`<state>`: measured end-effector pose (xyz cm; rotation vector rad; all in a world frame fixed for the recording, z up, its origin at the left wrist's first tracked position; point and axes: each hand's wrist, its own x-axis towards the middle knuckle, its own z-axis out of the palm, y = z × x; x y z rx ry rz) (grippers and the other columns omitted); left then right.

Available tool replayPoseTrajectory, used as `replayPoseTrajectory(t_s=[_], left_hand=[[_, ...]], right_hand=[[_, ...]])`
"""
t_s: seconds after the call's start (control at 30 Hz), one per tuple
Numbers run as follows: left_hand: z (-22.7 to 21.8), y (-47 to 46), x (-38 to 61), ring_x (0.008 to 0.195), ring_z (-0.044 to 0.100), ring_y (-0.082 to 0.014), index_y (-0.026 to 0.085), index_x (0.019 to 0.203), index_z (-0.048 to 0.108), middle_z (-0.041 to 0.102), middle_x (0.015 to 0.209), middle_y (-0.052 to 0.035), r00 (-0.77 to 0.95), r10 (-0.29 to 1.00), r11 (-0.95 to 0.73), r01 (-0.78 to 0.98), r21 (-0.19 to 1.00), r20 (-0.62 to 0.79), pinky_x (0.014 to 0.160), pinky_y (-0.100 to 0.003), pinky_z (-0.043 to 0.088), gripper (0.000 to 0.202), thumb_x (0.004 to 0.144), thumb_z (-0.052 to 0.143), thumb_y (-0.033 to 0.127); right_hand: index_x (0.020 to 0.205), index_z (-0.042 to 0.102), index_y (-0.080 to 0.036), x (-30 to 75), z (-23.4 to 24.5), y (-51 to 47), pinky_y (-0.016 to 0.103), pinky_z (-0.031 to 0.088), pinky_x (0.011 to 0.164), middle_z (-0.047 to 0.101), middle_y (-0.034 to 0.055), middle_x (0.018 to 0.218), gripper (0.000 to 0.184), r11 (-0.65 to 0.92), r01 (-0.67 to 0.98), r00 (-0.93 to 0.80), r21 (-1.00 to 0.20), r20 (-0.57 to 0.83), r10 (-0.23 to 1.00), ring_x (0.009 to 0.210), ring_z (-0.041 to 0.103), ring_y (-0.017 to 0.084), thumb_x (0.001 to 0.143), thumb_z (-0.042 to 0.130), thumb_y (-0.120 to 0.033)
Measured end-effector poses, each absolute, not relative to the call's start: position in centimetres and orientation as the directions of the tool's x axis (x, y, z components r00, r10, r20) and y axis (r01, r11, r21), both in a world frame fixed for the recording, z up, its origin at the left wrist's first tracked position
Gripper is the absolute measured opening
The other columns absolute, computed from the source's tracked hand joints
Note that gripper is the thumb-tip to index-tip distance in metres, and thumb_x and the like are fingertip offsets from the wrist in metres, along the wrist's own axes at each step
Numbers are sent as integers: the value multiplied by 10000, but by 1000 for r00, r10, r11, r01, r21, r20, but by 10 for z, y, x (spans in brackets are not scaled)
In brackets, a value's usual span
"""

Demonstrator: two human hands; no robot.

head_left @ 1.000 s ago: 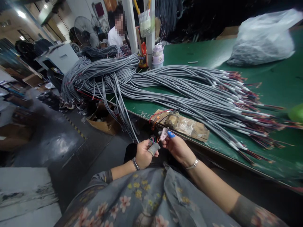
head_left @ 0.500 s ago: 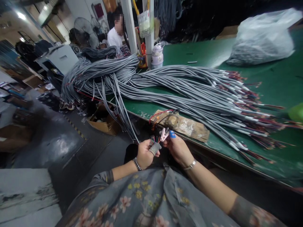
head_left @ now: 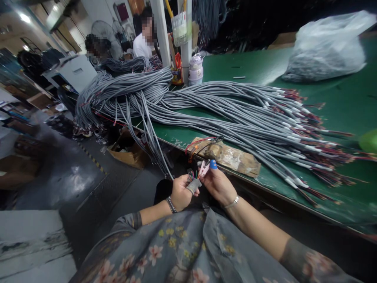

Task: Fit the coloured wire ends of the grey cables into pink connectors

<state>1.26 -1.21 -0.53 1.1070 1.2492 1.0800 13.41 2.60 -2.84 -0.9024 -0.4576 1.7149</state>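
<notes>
My left hand (head_left: 181,193) is closed around the end of a grey cable, from which thin coloured wires (head_left: 193,175) fan out. One of its digits wears a grey wrap (head_left: 193,185). Between the fingers of my right hand (head_left: 219,185) is a pale pink spring clip (head_left: 204,169), its tip close beside those wires. Whether it touches them I cannot tell. A blue cover (head_left: 213,164) sits on my right thumb. The held cable appears to run back to the grey cable bundle (head_left: 141,106) hanging over the table's edge.
Many grey cables (head_left: 224,112) with stripped ends lie across the green table (head_left: 250,63). A wooden board (head_left: 241,159) with wires sits at the near edge. Behind are a plastic bag (head_left: 326,47), a lilac bottle (head_left: 196,70) and a post. A cardboard box (head_left: 129,151) stands below; a person (head_left: 143,43) sits beyond.
My right hand has moved slightly left with the clip, bringing it nearer the coloured wires. My left hand has stayed almost in place, still gripping the cable end.
</notes>
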Motion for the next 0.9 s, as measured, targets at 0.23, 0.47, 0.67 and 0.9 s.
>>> replayPoseTrajectory(t_s=[0.23,0.47,0.67,0.9], left_hand=[[-4,-14,12,388,495,-92,164,604,574,545,449,14,33,987,158,5,987,-158,417,-219,440,400,655,671,548],[-8,-17,5,391,490,-95,154,608,584,538,445,9,15,981,194,-14,981,-194,411,-224,434,430,617,691,570],[-6,-21,-1,388,484,-90,151,609,592,537,440,11,-15,978,208,-43,977,-208,414,-219,434,435,613,696,574],[6,-20,8,382,486,-89,156,615,598,544,437,11,16,982,187,-55,981,-186,411,-217,433,429,618,695,574]], right_hand=[[724,661,-227,134,-28,23,282,452,560,645,10,672,416,-360,-664,-159,-655,-347,924,598,546,154,638,702,-633],[733,680,-234,153,-39,15,270,468,553,655,24,694,458,-415,-644,-222,-643,-362,905,599,562,149,647,655,-683],[668,667,-224,167,-48,12,275,451,511,645,33,671,399,-385,-597,-182,-704,-348,920,561,536,144,664,688,-622],[722,698,-196,153,-26,18,254,429,541,635,29,668,411,-420,-528,-309,-738,-294,905,570,520,126,694,671,-605]])
